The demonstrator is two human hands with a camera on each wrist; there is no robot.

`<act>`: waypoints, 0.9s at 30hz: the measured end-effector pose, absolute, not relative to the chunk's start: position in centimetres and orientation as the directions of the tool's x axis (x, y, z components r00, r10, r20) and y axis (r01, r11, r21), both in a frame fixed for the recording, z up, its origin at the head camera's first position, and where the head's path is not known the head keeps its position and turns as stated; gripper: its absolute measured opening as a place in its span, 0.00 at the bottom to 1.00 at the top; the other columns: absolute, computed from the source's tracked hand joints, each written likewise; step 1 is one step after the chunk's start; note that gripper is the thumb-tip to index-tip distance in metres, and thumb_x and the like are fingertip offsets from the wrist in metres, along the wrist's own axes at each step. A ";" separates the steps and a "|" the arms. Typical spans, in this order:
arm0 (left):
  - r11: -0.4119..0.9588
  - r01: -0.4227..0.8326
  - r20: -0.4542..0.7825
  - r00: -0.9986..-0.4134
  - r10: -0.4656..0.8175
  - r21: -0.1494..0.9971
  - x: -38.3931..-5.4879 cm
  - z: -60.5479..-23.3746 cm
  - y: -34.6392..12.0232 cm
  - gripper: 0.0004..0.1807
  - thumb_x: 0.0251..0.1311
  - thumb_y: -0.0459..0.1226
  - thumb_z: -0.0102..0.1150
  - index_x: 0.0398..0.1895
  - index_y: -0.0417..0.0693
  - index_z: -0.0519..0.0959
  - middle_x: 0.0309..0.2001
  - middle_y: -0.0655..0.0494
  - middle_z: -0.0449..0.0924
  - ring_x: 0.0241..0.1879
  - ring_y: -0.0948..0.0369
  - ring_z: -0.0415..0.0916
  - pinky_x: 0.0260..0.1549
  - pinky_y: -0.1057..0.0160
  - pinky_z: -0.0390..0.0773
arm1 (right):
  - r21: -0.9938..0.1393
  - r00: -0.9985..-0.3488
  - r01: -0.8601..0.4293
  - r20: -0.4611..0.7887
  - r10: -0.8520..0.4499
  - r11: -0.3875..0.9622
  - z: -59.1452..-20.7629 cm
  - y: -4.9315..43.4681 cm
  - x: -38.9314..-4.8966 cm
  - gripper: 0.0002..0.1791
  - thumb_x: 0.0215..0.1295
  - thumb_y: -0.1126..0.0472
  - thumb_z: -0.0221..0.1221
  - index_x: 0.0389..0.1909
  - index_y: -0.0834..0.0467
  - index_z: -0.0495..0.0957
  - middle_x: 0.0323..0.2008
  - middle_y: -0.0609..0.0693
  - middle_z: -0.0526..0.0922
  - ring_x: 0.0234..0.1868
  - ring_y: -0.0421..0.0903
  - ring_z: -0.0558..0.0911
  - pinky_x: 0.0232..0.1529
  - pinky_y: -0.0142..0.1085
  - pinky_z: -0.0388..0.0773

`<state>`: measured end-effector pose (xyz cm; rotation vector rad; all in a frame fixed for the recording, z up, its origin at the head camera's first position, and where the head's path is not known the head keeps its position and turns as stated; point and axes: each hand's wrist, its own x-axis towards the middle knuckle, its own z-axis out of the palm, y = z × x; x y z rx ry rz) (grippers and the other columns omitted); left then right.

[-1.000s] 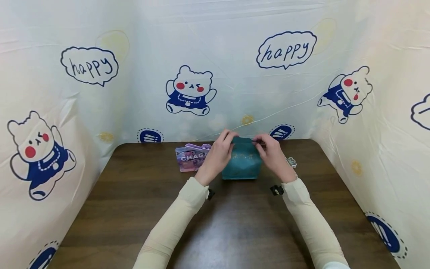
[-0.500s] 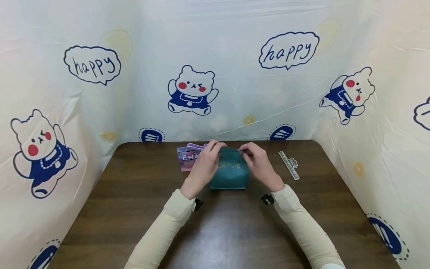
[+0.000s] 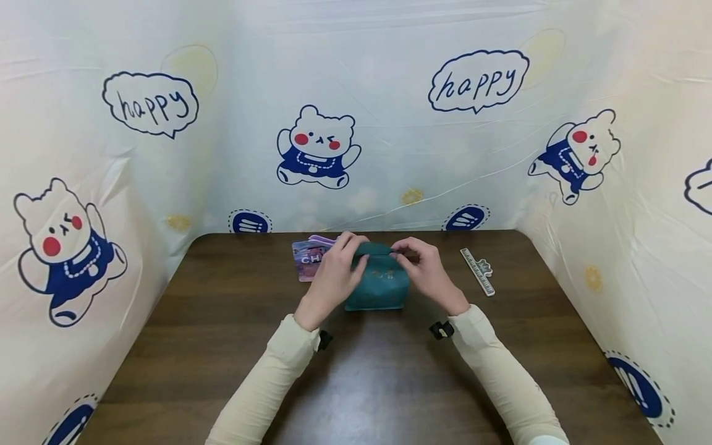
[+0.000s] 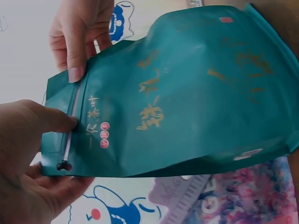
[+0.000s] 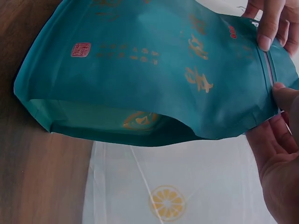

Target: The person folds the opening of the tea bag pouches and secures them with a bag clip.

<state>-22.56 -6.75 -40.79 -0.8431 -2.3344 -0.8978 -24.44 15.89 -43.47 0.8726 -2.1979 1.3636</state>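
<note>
A teal stand-up pouch point(image 3: 378, 287) with gold lettering stands on the table between both hands. Near its top runs a pale zip strip point(image 4: 71, 119), with a small black piece point(image 4: 64, 165) at one end. My left hand point(image 3: 334, 272) grips the top band at its left side, thumb on the strip and fingers behind. On the other side my right hand point(image 3: 427, 267) pinches the same band, its thumb point(image 5: 282, 95) lying at the strip. The pouch's side gusset point(image 5: 100, 119) bulges open in the right wrist view.
Behind my left hand lie a purple patterned packet point(image 3: 307, 262) and a lilac ruler-like piece point(image 4: 184, 198), both partly covered. A white ruler clip point(image 3: 478, 272) rests to the right on the dark wooden table point(image 3: 222, 346). A printed cloth point(image 3: 389, 123) hangs along the back and sides.
Both hands have brought the pouch left and nearer, uncovering the ruler clip on the right. In the last half second the hands have shifted only slightly along the pouch's top.
</note>
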 end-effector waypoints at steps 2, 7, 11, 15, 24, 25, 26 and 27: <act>0.612 0.675 0.604 -0.706 0.371 0.413 -22.7 -40.3 -6.6 0.17 0.62 0.31 0.69 0.53 0.41 0.79 0.46 0.47 0.77 0.40 0.56 0.79 0.46 0.57 0.84 | -0.651 -0.729 -0.684 0.623 -0.282 0.330 -43.3 15.8 -24.5 0.08 0.66 0.74 0.62 0.44 0.65 0.83 0.40 0.59 0.86 0.38 0.51 0.86 0.38 0.40 0.86; 0.682 0.655 0.568 -0.712 0.412 0.326 -23.3 -39.0 -6.3 0.17 0.60 0.35 0.72 0.52 0.43 0.83 0.47 0.48 0.82 0.44 0.53 0.80 0.50 0.55 0.82 | -0.672 -0.748 -0.664 0.598 -0.288 0.328 -42.2 15.7 -24.0 0.09 0.65 0.75 0.63 0.45 0.70 0.82 0.40 0.63 0.86 0.39 0.56 0.87 0.40 0.46 0.86; 0.714 0.659 0.563 -0.692 0.452 0.236 -23.4 -38.3 -6.2 0.16 0.59 0.36 0.73 0.50 0.44 0.84 0.46 0.49 0.86 0.46 0.52 0.80 0.52 0.52 0.80 | -0.698 -0.766 -0.642 0.565 -0.307 0.316 -41.0 15.9 -22.9 0.11 0.64 0.76 0.64 0.47 0.71 0.82 0.42 0.64 0.86 0.42 0.55 0.88 0.43 0.42 0.85; 0.728 0.667 0.576 -0.662 0.479 0.162 -23.2 -38.2 -5.7 0.15 0.60 0.36 0.72 0.49 0.45 0.84 0.45 0.50 0.86 0.46 0.52 0.82 0.55 0.47 0.76 | -0.716 -0.774 -0.630 0.551 -0.311 0.301 -40.7 16.3 -22.6 0.11 0.64 0.77 0.63 0.47 0.71 0.82 0.42 0.64 0.86 0.42 0.56 0.88 0.43 0.37 0.85; 0.747 0.664 0.627 -0.600 0.497 0.042 -22.8 -39.3 -4.0 0.16 0.59 0.36 0.73 0.51 0.47 0.83 0.43 0.51 0.86 0.45 0.52 0.81 0.51 0.48 0.76 | -0.703 -0.757 -0.653 0.588 -0.286 0.281 -41.1 16.3 -22.9 0.07 0.63 0.78 0.63 0.42 0.73 0.83 0.38 0.66 0.86 0.37 0.61 0.88 0.41 0.35 0.85; 0.747 0.663 0.632 -0.598 0.493 0.045 -22.8 -39.3 -4.0 0.16 0.59 0.36 0.73 0.50 0.47 0.83 0.43 0.51 0.86 0.44 0.52 0.81 0.50 0.49 0.76 | -0.701 -0.754 -0.656 0.594 -0.280 0.281 -41.2 16.3 -22.9 0.07 0.63 0.78 0.63 0.42 0.73 0.83 0.38 0.66 0.87 0.37 0.61 0.88 0.40 0.33 0.84; 0.748 0.662 0.635 -0.599 0.488 0.050 -22.8 -39.4 -4.0 0.16 0.59 0.36 0.73 0.50 0.48 0.83 0.43 0.52 0.86 0.44 0.52 0.81 0.49 0.49 0.76 | -0.698 -0.751 -0.660 0.601 -0.274 0.279 -41.2 16.2 -22.9 0.07 0.63 0.78 0.63 0.42 0.73 0.83 0.38 0.66 0.87 0.36 0.61 0.88 0.40 0.31 0.84; 0.748 0.662 0.638 -0.601 0.482 0.058 -22.8 -39.4 -4.0 0.15 0.60 0.36 0.73 0.49 0.48 0.83 0.43 0.52 0.86 0.44 0.53 0.81 0.48 0.50 0.76 | -0.695 -0.748 -0.664 0.607 -0.268 0.275 -41.3 16.1 -22.9 0.07 0.63 0.79 0.62 0.41 0.73 0.83 0.38 0.66 0.87 0.36 0.61 0.88 0.40 0.29 0.83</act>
